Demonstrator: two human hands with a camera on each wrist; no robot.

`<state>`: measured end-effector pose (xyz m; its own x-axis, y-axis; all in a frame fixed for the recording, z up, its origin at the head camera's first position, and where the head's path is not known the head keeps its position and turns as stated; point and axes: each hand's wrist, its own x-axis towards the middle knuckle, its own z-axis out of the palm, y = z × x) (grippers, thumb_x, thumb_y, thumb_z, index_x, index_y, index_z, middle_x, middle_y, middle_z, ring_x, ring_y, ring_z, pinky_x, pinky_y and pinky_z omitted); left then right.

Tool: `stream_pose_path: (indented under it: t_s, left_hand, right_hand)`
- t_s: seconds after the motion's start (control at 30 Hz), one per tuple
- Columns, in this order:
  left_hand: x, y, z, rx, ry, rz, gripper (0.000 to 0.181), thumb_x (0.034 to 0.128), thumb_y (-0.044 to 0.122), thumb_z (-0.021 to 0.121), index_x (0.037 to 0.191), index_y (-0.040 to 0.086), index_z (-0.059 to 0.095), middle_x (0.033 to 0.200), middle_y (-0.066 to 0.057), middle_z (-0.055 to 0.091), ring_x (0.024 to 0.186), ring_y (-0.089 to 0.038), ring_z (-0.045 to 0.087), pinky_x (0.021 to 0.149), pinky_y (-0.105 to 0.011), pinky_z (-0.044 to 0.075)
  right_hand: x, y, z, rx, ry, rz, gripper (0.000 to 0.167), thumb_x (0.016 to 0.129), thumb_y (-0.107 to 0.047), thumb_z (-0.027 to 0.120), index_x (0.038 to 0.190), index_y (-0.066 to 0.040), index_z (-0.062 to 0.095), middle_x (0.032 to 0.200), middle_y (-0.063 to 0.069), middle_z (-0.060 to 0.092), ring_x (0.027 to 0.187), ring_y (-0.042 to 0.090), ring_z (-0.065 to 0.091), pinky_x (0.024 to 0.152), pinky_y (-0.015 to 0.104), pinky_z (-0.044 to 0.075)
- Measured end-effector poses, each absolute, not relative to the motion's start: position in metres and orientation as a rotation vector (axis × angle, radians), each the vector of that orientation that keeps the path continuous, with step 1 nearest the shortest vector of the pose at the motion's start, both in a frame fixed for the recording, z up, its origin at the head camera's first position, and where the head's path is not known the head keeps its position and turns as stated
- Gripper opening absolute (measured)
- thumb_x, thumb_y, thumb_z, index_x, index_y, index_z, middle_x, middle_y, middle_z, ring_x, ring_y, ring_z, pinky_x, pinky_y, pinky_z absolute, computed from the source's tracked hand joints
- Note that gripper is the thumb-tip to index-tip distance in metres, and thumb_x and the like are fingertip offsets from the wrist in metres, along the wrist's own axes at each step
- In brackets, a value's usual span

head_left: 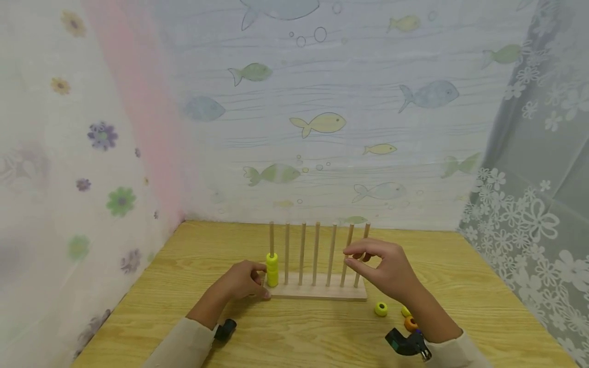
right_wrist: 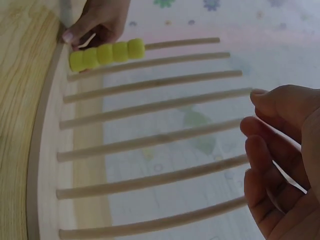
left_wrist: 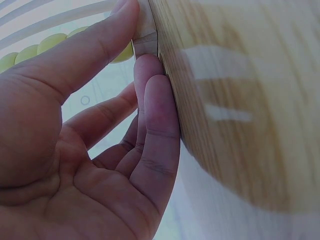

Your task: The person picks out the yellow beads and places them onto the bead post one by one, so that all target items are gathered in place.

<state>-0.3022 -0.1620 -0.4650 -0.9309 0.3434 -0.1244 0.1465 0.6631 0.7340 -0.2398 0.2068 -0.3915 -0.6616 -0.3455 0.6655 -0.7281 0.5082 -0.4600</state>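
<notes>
A wooden peg stand (head_left: 317, 292) with several upright rods rests on the table. Yellow beads (head_left: 272, 277) are stacked on its leftmost rod; the right wrist view shows several beads (right_wrist: 105, 54) threaded there. My left hand (head_left: 242, 282) holds the left end of the base, its thumb at the front corner and fingers (left_wrist: 161, 105) against the end, beside the beads. Over the right-hand rods hovers my right hand (head_left: 388, 267), thumb and fingers bent with a gap between them. Nothing shows in that gap, also in the right wrist view.
Right of the stand lie a loose yellow bead (head_left: 381, 309), another yellow bead (head_left: 405, 311) and an orange bead (head_left: 410, 323), partly behind the right wrist camera (head_left: 405, 343). The wooden table (head_left: 294, 337) meets a fish-patterned curtain (head_left: 322, 168) at the back.
</notes>
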Motion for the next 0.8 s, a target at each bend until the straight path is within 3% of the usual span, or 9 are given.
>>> stream_pose_path:
  t_s: [0.47,0.8]
  left_hand:
    - [-0.301,-0.161,-0.466,0.384,2.619,1.128,0.078,0.0769,0.024,0.094,0.144,0.006,0.060,0.092,-0.006,0.062,0.074,-0.018,0.056,0.061,-0.032,0.046]
    - [-0.300,-0.165,-0.464,0.413,2.594,1.169,0.078,0.0767,0.023,0.094,0.144,0.004,0.060,0.093,-0.007,0.062,0.073,-0.019,0.056,0.061,-0.033,0.048]
  right_hand:
    - [-0.235,0.253,-0.404,0.700,-2.366,1.091,0.019,0.094,-0.015,0.079,0.106,-0.029,0.079,0.108,-0.006,0.075,0.079,0.007,0.065,0.068,0.025,0.056]
    - [-0.236,0.288,-0.419,0.630,-2.473,1.108,0.014,0.096,-0.019,0.076,0.107,-0.029,0.078,0.108,-0.006,0.075,0.086,0.006,0.066,0.070,0.027,0.057]
